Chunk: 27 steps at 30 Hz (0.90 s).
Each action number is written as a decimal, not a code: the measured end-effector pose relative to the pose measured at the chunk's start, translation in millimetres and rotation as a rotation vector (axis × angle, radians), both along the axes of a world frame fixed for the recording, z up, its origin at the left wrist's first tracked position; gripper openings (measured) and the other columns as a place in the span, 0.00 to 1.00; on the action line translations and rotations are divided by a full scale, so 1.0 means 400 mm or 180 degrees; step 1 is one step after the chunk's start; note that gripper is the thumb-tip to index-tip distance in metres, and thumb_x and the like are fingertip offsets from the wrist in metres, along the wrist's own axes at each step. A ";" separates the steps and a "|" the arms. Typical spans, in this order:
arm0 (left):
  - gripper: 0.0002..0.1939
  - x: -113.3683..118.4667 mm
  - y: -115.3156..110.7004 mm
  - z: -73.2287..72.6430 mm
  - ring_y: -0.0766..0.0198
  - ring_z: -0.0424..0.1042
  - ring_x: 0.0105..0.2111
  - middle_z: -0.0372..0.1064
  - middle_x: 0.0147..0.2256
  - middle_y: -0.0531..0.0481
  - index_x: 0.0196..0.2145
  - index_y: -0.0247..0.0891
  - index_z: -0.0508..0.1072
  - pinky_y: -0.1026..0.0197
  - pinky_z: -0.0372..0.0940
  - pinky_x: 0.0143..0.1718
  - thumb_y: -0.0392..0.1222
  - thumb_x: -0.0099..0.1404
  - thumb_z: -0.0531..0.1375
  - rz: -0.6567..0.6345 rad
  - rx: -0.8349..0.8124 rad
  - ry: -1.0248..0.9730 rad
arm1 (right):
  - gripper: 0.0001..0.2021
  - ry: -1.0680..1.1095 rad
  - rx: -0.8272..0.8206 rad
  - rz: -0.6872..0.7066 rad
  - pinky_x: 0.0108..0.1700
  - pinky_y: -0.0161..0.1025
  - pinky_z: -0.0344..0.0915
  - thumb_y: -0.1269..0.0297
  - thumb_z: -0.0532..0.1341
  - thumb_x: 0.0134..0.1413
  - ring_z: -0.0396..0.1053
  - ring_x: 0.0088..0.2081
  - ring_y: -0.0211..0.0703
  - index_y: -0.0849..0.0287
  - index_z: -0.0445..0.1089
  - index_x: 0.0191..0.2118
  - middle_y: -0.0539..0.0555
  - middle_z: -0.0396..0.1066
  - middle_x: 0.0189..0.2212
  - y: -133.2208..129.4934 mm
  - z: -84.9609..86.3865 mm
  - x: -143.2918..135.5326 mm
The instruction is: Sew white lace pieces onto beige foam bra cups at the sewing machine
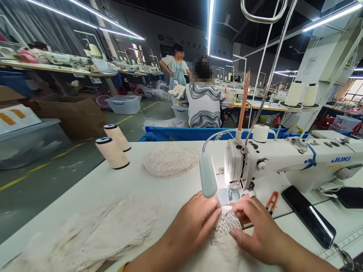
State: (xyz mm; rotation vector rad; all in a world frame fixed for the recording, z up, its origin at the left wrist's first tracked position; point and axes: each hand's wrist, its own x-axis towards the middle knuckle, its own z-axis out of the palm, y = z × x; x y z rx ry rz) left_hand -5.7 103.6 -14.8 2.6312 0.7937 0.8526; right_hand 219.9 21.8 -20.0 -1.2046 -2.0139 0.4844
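Presently, cream lace fabric [226, 226]: on white table [136, 185], near needle end of white JUKI sewing machine [286, 155].
Left hand [194, 217]: fingers together at lace; pinch, cannot tell.
Right hand [256, 226]: thumb on lace, fingers apart.
Right side: red thread snips [272, 203], black phone [309, 216].

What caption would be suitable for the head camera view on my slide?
Left hand and right hand steady cream openwork fabric at a JUKI sewing machine, orange-handled thread snips nearby.
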 end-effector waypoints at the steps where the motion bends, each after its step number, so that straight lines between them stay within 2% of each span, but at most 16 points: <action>1: 0.15 -0.003 -0.003 -0.004 0.59 0.71 0.32 0.71 0.31 0.51 0.32 0.43 0.66 0.58 0.65 0.32 0.39 0.78 0.49 -0.0057 -0.0050 -0.0127 | 0.16 0.0024 -0.0145 -0.0273 0.49 0.46 0.69 0.63 0.67 0.60 0.72 0.47 0.51 0.55 0.69 0.52 0.57 0.74 0.47 0.005 -0.003 0.000; 2: 0.15 -0.005 -0.006 -0.010 0.59 0.71 0.33 0.72 0.32 0.52 0.33 0.43 0.67 0.58 0.66 0.33 0.40 0.79 0.49 -0.0086 -0.0091 -0.0239 | 0.16 0.0023 -0.0279 -0.0411 0.48 0.45 0.69 0.63 0.68 0.61 0.72 0.47 0.52 0.54 0.70 0.53 0.56 0.74 0.47 0.010 -0.006 -0.001; 3: 0.13 -0.006 -0.010 -0.018 0.59 0.72 0.34 0.73 0.34 0.51 0.36 0.44 0.69 0.57 0.67 0.34 0.41 0.79 0.49 -0.0107 -0.0111 -0.0319 | 0.13 0.0014 -0.0369 -0.0447 0.47 0.44 0.68 0.64 0.67 0.62 0.72 0.46 0.50 0.54 0.71 0.51 0.55 0.75 0.44 0.015 -0.010 -0.003; 5: 0.06 -0.007 -0.017 -0.039 0.56 0.74 0.39 0.76 0.41 0.50 0.46 0.45 0.71 0.54 0.69 0.40 0.45 0.77 0.55 -0.0115 -0.0031 -0.0376 | 0.02 0.0045 -0.0311 -0.0386 0.44 0.41 0.66 0.68 0.63 0.65 0.72 0.41 0.47 0.54 0.73 0.41 0.51 0.74 0.37 0.022 -0.015 -0.009; 8: 0.27 0.002 -0.026 -0.071 0.48 0.74 0.52 0.74 0.56 0.44 0.63 0.44 0.65 0.46 0.67 0.53 0.49 0.70 0.64 0.0019 0.0334 -0.0308 | 0.07 0.0052 0.0020 -0.0342 0.40 0.38 0.63 0.69 0.61 0.67 0.70 0.35 0.43 0.55 0.68 0.34 0.49 0.72 0.32 0.024 -0.018 -0.016; 9: 0.29 0.007 -0.028 -0.078 0.46 0.72 0.56 0.72 0.59 0.42 0.65 0.43 0.63 0.45 0.65 0.56 0.47 0.70 0.64 0.0076 0.0481 -0.0307 | 0.07 0.0038 0.0126 -0.0343 0.39 0.38 0.63 0.68 0.60 0.67 0.70 0.34 0.43 0.55 0.67 0.34 0.49 0.71 0.32 0.023 -0.018 -0.018; 13: 0.19 0.025 -0.033 -0.081 0.51 0.71 0.55 0.72 0.57 0.43 0.61 0.42 0.68 0.48 0.63 0.56 0.36 0.74 0.57 0.0171 0.0885 -0.0435 | 0.09 -0.0063 0.0494 -0.0358 0.37 0.38 0.62 0.68 0.57 0.68 0.68 0.32 0.42 0.55 0.64 0.32 0.50 0.69 0.30 0.022 -0.019 -0.022; 16: 0.18 0.028 -0.034 -0.068 0.53 0.72 0.53 0.74 0.54 0.44 0.57 0.44 0.71 0.49 0.63 0.55 0.30 0.75 0.53 0.0144 0.1075 -0.0528 | 0.10 -0.0104 0.0645 -0.0371 0.37 0.38 0.62 0.67 0.56 0.69 0.68 0.32 0.42 0.54 0.65 0.33 0.50 0.69 0.29 0.024 -0.023 -0.023; 19: 0.18 0.023 -0.034 -0.060 0.53 0.73 0.52 0.74 0.53 0.44 0.56 0.43 0.71 0.49 0.64 0.53 0.29 0.74 0.54 0.0087 0.1238 -0.0576 | 0.09 -0.0089 0.0689 -0.0370 0.37 0.38 0.61 0.68 0.56 0.69 0.68 0.32 0.42 0.54 0.66 0.34 0.50 0.71 0.30 0.026 -0.027 -0.024; 27: 0.14 0.020 -0.041 -0.041 0.54 0.74 0.47 0.75 0.47 0.46 0.49 0.44 0.72 0.50 0.63 0.49 0.29 0.76 0.52 0.0063 0.0989 -0.0573 | 0.08 -0.0045 0.0636 -0.0350 0.37 0.39 0.62 0.68 0.58 0.69 0.68 0.32 0.43 0.55 0.67 0.35 0.50 0.72 0.31 0.019 -0.026 -0.027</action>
